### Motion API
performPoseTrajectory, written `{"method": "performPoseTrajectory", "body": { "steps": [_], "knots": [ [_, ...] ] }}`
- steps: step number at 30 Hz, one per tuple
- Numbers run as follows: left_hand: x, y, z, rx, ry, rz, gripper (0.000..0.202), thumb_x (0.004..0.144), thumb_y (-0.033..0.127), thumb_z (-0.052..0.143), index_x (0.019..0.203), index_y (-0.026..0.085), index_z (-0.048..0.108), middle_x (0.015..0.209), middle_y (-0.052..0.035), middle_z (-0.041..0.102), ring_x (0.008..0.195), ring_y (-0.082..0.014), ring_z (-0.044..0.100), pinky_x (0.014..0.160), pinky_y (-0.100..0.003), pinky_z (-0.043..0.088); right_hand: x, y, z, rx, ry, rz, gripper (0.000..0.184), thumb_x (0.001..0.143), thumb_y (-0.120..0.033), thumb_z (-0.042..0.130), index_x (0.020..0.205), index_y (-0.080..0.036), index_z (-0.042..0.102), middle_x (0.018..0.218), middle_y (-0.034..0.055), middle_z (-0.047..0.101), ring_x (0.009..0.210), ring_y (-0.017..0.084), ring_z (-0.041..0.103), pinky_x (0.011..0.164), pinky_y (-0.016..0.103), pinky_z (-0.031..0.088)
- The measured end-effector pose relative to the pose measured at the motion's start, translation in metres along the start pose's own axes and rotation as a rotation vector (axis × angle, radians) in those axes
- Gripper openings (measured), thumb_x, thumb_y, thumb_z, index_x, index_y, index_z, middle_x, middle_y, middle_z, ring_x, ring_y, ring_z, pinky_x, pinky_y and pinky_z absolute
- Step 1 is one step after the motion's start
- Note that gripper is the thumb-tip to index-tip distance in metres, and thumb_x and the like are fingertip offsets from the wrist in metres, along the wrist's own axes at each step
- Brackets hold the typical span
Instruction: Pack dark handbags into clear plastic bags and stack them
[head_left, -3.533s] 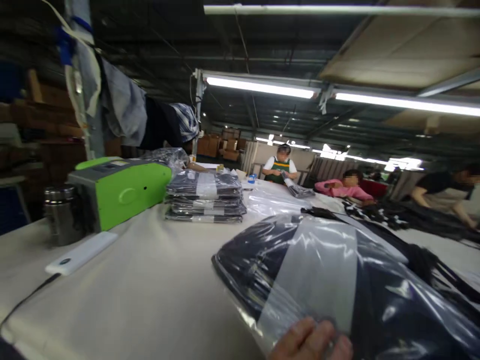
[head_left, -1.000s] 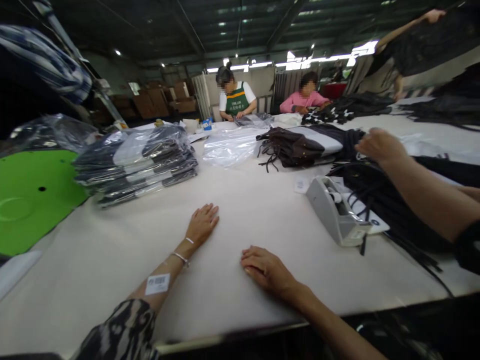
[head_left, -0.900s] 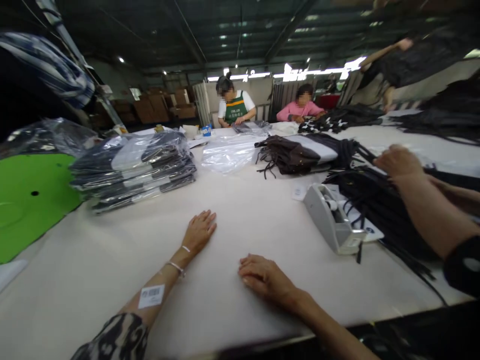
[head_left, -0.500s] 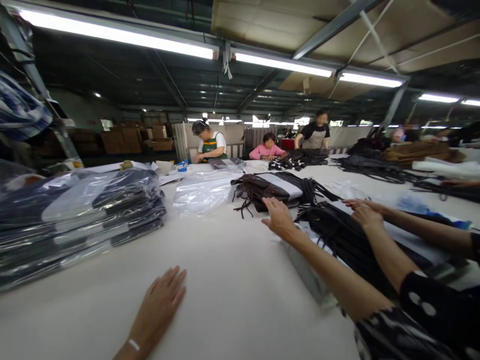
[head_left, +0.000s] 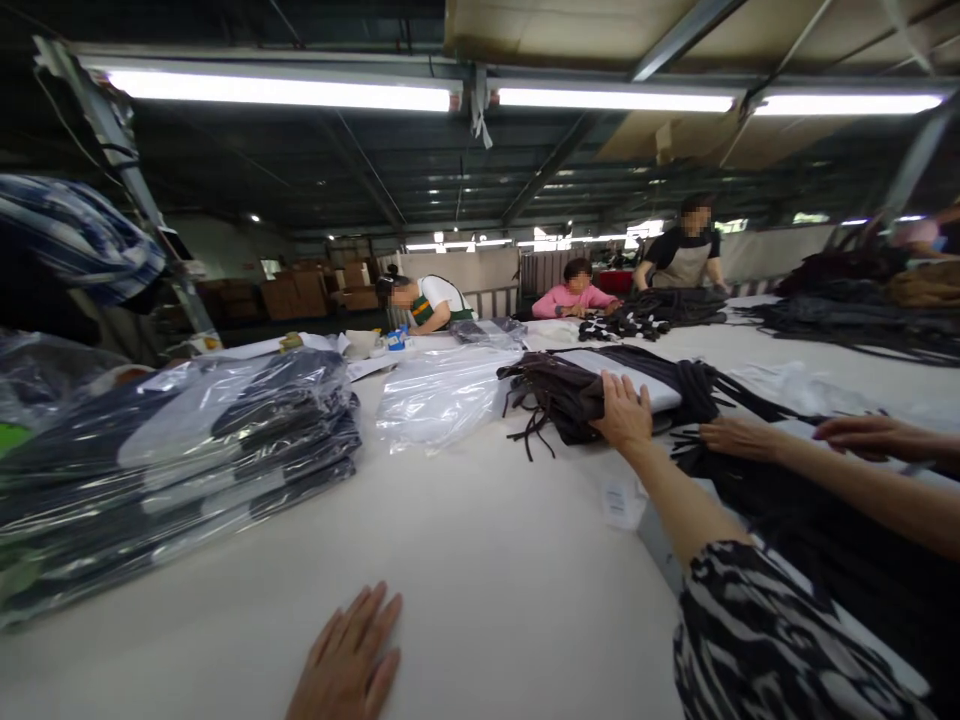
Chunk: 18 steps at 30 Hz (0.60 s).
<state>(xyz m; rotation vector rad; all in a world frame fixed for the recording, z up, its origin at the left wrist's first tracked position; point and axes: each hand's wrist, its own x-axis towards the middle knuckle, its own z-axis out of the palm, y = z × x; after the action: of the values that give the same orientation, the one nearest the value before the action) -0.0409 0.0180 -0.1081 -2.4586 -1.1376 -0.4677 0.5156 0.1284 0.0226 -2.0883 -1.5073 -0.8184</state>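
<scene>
My left hand (head_left: 345, 655) lies palm down on the white table (head_left: 480, 560), its fingers stretched out and nothing in it. Further forward, my right hand (head_left: 628, 412) rests with extended fingers against a folded dark garment bundle (head_left: 570, 400). This bundle has a pale card strip (head_left: 637, 378) across it and dark cords hanging from its ends. Beside my right forearm lies another pile of black garments (head_left: 825, 510) with cords. A small clear packet with a white label (head_left: 616, 503) is on the table under my right arm.
Bagged dark garments (head_left: 172, 460) are stacked at left. Clear plastic bags (head_left: 442, 395) lie mid-table. A co-worker's hand (head_left: 739, 438) and another hand (head_left: 862, 436) are over the black pile at right. Several people work across the table, beside dark garment piles (head_left: 675, 303).
My right hand has moved forward onto the dark bundle. The co-worker's hands, together before, are now apart. The view has turned slightly left. My left hand stays flat on the table.
</scene>
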Motion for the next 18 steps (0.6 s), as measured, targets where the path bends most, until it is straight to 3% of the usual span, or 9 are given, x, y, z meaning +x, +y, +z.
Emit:
{"method": "performPoseTrajectory", "body": {
  "steps": [4,8,12,15,18],
  "knots": [
    [-0.001,0.003,-0.001,-0.009,-0.007,-0.020,0.056,0.093,0.044,0.049,0.147,0.038,0.039,0.145,0.0003,0.051,0.127,-0.0232,0.056,0.101,-0.039,0.051,0.007,0.013,0.008,0.071,0.026,-0.117,0.076,0.076,-0.030,0.066,0.142,-0.005,0.036,0.139,0.0222,0.053,0.138,0.031,0.039,0.117,0.049,0.019],
    [-0.003,0.003,0.002,0.000,0.028,-0.013,0.058,0.093,0.043,0.049,0.149,0.037,0.036,0.146,0.0001,0.050,0.127,-0.0232,0.056,0.100,-0.039,0.051,0.022,0.017,-0.001,0.107,-0.069,-0.077,0.049,0.085,-0.038,0.058,0.123,-0.007,0.055,0.120,0.0212,0.065,0.117,0.031,0.057,0.110,0.043,0.032],
    [-0.003,0.000,0.003,-0.060,-0.021,-0.032,0.056,0.092,0.044,0.051,0.146,0.040,0.040,0.145,0.0007,0.051,0.127,-0.0230,0.057,0.101,-0.037,0.050,0.043,0.010,-0.019,0.069,-0.168,0.111,0.035,0.091,-0.037,0.049,0.109,-0.010,0.063,0.099,0.0201,0.070,0.101,0.032,0.063,0.092,0.042,0.044],
    [-0.003,0.001,0.003,-0.076,-0.033,-0.049,0.055,0.092,0.044,0.051,0.146,0.040,0.040,0.145,0.0003,0.052,0.127,-0.0231,0.057,0.102,-0.037,0.050,0.068,0.002,-0.037,0.100,-0.192,0.287,0.037,0.092,-0.038,0.047,0.113,-0.011,0.064,0.100,0.0215,0.070,0.097,0.034,0.065,0.080,0.041,0.047],
    [-0.002,0.006,0.002,-0.069,-0.028,-0.058,0.055,0.093,0.043,0.050,0.146,0.039,0.041,0.145,-0.0006,0.052,0.127,-0.0236,0.056,0.101,-0.038,0.050,0.104,-0.012,-0.066,0.140,-0.127,0.364,0.037,0.091,-0.036,0.050,0.113,-0.011,0.065,0.102,0.0221,0.069,0.096,0.034,0.065,0.079,0.040,0.047]
  ]
}}
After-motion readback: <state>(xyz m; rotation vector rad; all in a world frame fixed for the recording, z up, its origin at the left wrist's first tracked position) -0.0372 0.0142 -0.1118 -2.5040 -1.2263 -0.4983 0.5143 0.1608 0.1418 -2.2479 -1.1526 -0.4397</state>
